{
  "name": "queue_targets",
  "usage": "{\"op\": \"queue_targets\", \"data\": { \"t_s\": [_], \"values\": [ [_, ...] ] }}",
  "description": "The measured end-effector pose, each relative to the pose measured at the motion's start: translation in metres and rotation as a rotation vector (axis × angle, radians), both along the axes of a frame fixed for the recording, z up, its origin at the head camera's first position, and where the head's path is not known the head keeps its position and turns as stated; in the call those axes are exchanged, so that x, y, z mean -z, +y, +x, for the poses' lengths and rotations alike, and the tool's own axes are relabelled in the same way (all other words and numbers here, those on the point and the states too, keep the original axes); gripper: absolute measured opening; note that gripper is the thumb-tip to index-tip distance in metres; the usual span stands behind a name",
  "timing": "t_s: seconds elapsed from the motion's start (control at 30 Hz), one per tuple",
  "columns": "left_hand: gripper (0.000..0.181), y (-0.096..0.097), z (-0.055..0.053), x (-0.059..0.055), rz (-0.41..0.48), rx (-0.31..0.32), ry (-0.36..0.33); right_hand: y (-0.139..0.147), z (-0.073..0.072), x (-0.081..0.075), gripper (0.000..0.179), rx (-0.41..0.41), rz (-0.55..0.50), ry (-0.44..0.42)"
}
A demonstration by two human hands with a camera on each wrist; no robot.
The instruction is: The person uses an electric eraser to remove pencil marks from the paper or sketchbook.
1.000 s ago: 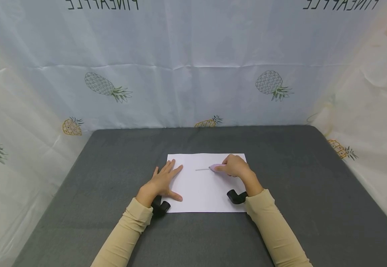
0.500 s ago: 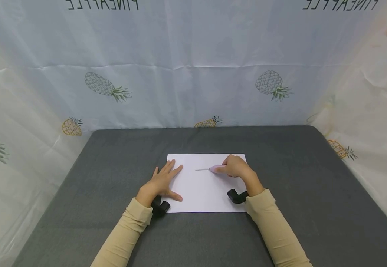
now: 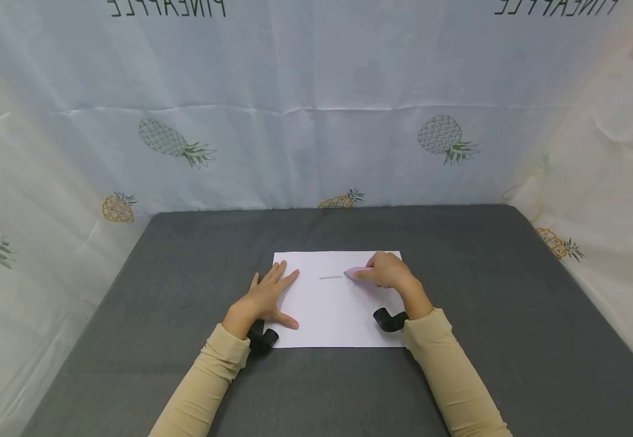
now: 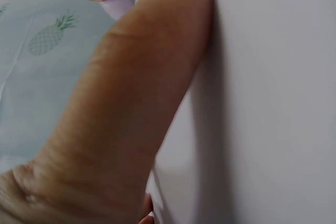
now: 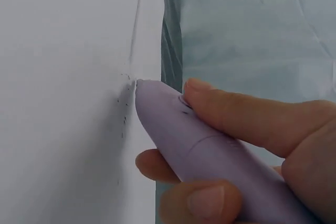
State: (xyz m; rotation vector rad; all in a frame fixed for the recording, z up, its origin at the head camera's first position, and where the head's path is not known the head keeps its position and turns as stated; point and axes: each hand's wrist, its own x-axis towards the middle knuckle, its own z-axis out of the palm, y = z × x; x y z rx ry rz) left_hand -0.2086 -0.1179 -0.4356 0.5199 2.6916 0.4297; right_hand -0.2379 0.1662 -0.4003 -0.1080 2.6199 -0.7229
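Note:
A white sheet of paper [image 3: 329, 312] lies on the grey table. My left hand [image 3: 261, 299] rests on its left side, fingers spread, thumb near the lower left. In my right hand [image 3: 389, 273] I grip a lilac electric eraser [image 5: 194, 135], one finger near its button. Its small tip points left, at the right end of a short grey line [image 3: 330, 277] on the paper. Dark crumbs [image 5: 125, 119] lie beside the tip in the right wrist view. The left wrist view is mostly filled by my left hand; part of the lilac body [image 4: 116, 3] shows behind it.
The grey table [image 3: 207, 261] extends around the sheet. Black wrist camera mounts [image 3: 388, 320] sit under both wrists, over the paper's lower corners. A pale curtain with pineapple prints [image 3: 316, 152] hangs behind the table and at both sides.
My right hand and the electric eraser have shifted slightly right and away from me, leaving a small gap between tip and line. My left hand stays put.

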Motion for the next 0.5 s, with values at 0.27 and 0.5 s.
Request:
{"op": "queue_targets", "data": {
  "t_s": [0.27, 0.5],
  "values": [
    [0.116, 0.002, 0.001, -0.001, -0.004, -0.015, -0.001, 0.018, -0.003, -0.007, 0.038, -0.016, -0.038, -0.061],
    [0.116, 0.001, 0.000, 0.000, -0.007, -0.015, 0.002, 0.025, -0.004, -0.009, 0.041, -0.039, -0.064, -0.087]
  ]
}}
